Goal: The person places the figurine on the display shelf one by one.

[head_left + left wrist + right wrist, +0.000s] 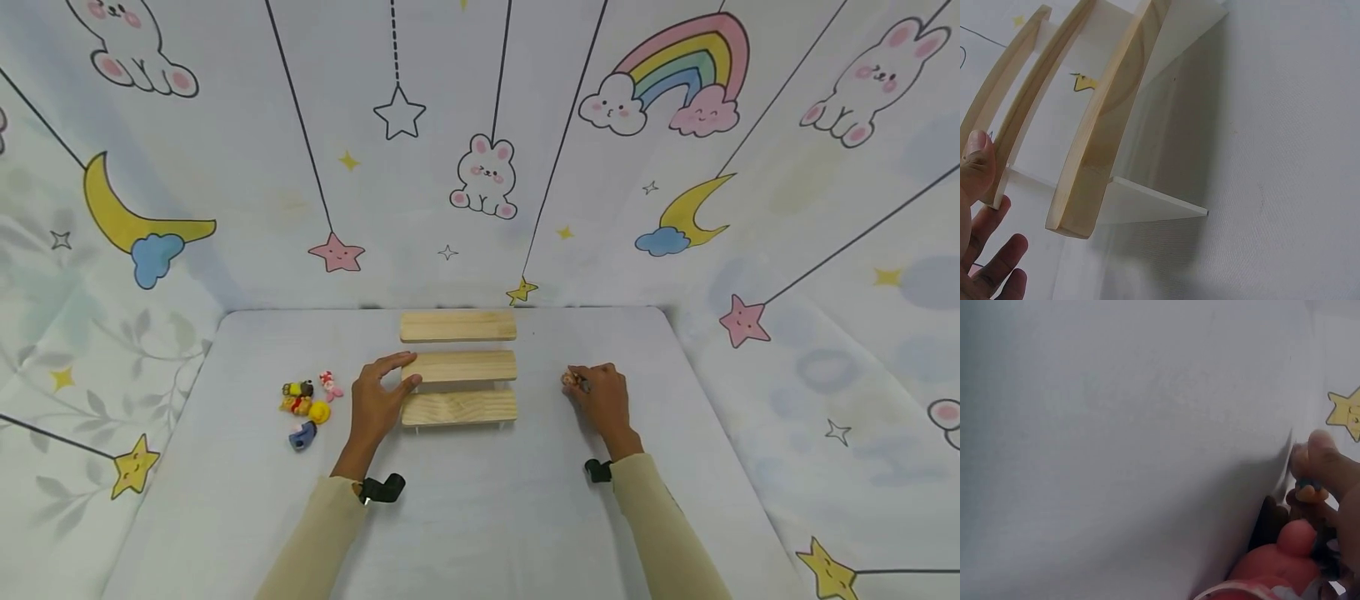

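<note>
A three-tier shelf has a front board [459, 408], a middle board [465, 367] and a back board [459, 327] of pale wood on clear supports [1154, 200]. My left hand [378, 402] grips the left end of the middle board between thumb [979, 156] and index finger; its other fingers stand apart below. Right of the shelf, my right hand [603, 404] pinches a small toy figurine [570, 378] low over the table. Fingers hide most of it. A rounded pink-red object [1279, 562] shows beside the right hand in the right wrist view; its kind is unclear.
Left of the shelf lies a cluster of small toy figurines, among them a yellow-and-black one [297, 389], a red-and-white one [329, 384], a yellow one [319, 412] and a blue one [303, 436]. The white table [480, 517] meets a printed cloth backdrop [420, 200].
</note>
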`<state>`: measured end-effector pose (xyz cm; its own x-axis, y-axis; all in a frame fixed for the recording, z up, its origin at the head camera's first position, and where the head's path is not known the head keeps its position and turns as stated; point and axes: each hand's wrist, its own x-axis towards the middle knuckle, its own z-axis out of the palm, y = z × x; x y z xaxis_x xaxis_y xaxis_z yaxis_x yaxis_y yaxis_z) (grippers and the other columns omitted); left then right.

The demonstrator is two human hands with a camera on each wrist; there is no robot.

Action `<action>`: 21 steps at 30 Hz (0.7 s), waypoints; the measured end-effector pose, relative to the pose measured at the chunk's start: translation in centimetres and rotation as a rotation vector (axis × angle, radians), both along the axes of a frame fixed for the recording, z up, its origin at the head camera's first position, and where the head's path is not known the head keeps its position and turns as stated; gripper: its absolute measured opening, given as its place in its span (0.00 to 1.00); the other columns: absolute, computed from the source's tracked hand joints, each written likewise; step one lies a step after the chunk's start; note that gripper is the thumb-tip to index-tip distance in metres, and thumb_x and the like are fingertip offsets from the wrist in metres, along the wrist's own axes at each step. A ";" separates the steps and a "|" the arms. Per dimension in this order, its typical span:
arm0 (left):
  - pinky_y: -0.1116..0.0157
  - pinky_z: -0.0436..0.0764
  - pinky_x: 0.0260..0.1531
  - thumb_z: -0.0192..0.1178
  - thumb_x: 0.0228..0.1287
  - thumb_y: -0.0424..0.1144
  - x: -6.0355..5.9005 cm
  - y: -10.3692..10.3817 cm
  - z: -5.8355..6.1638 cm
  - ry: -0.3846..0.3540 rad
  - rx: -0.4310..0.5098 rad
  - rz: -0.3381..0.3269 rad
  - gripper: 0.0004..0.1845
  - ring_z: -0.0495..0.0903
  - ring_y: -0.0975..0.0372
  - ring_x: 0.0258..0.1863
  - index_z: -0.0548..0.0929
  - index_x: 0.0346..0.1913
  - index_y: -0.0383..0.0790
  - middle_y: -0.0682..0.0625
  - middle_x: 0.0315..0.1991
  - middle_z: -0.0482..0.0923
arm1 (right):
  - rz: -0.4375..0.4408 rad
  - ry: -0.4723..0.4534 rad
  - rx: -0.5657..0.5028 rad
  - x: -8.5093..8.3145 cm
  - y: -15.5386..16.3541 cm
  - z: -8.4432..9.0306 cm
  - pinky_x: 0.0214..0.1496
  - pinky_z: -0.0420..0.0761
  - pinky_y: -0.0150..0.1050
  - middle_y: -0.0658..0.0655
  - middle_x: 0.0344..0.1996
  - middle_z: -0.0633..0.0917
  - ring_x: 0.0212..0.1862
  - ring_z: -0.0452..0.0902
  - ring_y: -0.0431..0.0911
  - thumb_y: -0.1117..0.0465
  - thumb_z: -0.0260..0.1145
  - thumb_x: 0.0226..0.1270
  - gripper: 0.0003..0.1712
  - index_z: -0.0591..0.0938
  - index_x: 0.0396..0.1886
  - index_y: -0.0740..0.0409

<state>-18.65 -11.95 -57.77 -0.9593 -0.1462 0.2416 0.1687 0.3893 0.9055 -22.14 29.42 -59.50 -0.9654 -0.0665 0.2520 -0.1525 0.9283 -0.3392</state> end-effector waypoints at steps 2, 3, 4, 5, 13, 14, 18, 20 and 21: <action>0.47 0.74 0.68 0.77 0.62 0.48 0.0 0.0 0.0 0.002 0.000 0.002 0.23 0.79 0.51 0.65 0.90 0.60 0.53 0.51 0.63 0.87 | 0.011 0.003 0.010 -0.1 -0.2 0.1 0.56 0.77 0.62 0.64 0.45 0.93 0.53 0.81 0.64 0.59 0.81 0.62 0.23 0.90 0.56 0.59; 0.47 0.74 0.68 0.77 0.62 0.48 0.0 0.0 0.0 0.003 0.001 0.002 0.23 0.79 0.51 0.64 0.90 0.60 0.53 0.51 0.63 0.87 | 0.013 0.004 0.016 -0.2 -0.4 0.2 0.56 0.76 0.62 0.64 0.44 0.93 0.53 0.81 0.63 0.60 0.81 0.62 0.22 0.90 0.56 0.59; 0.47 0.74 0.68 0.77 0.62 0.48 0.0 0.0 0.0 0.003 0.001 0.004 0.23 0.79 0.51 0.64 0.90 0.60 0.53 0.51 0.63 0.87 | 0.014 0.004 0.020 -0.2 -0.5 0.3 0.56 0.76 0.62 0.63 0.44 0.93 0.52 0.81 0.63 0.60 0.81 0.62 0.21 0.90 0.55 0.59; 0.47 0.74 0.68 0.77 0.62 0.48 0.0 -0.1 0.0 0.004 -0.001 0.004 0.23 0.80 0.51 0.64 0.90 0.60 0.53 0.51 0.63 0.87 | 0.012 0.002 0.016 -0.3 -0.6 0.4 0.56 0.76 0.61 0.63 0.43 0.93 0.52 0.80 0.63 0.61 0.81 0.62 0.20 0.90 0.54 0.59; 0.46 0.74 0.69 0.78 0.62 0.47 0.1 0.1 0.2 0.000 -0.008 0.004 0.23 0.80 0.50 0.65 0.90 0.61 0.52 0.50 0.63 0.87 | 0.009 0.027 -0.129 -0.4 -1.4 0.7 0.53 0.75 0.58 0.62 0.42 0.93 0.46 0.82 0.59 0.64 0.79 0.65 0.15 0.88 0.50 0.60; 0.46 0.74 0.69 0.78 0.62 0.47 0.1 0.1 0.2 0.002 -0.008 0.006 0.23 0.80 0.50 0.65 0.90 0.61 0.51 0.50 0.63 0.87 | 0.015 0.035 -0.158 -0.4 -1.5 0.8 0.53 0.75 0.58 0.62 0.43 0.92 0.45 0.83 0.59 0.64 0.79 0.66 0.15 0.88 0.50 0.60; 0.46 0.74 0.68 0.78 0.61 0.47 0.0 0.0 0.2 0.006 -0.015 0.009 0.24 0.80 0.50 0.65 0.90 0.61 0.51 0.50 0.63 0.87 | 0.030 0.049 -0.270 -0.4 -2.2 1.4 0.54 0.81 0.54 0.60 0.46 0.91 0.46 0.87 0.55 0.64 0.77 0.68 0.15 0.86 0.52 0.59; 0.46 0.73 0.69 0.78 0.62 0.48 0.0 0.0 0.2 0.002 -0.016 0.007 0.24 0.79 0.50 0.65 0.90 0.61 0.51 0.50 0.64 0.87 | 0.017 0.046 -0.310 -0.4 -2.4 1.8 0.51 0.82 0.50 0.58 0.47 0.91 0.46 0.88 0.52 0.64 0.77 0.68 0.16 0.86 0.53 0.58; 0.46 0.73 0.69 0.78 0.62 0.48 0.0 0.0 0.2 0.000 -0.016 0.006 0.24 0.79 0.50 0.65 0.90 0.61 0.51 0.50 0.64 0.87 | 0.008 0.043 -0.323 -0.4 -2.5 2.0 0.50 0.82 0.47 0.57 0.47 0.91 0.45 0.87 0.51 0.63 0.77 0.68 0.16 0.86 0.53 0.57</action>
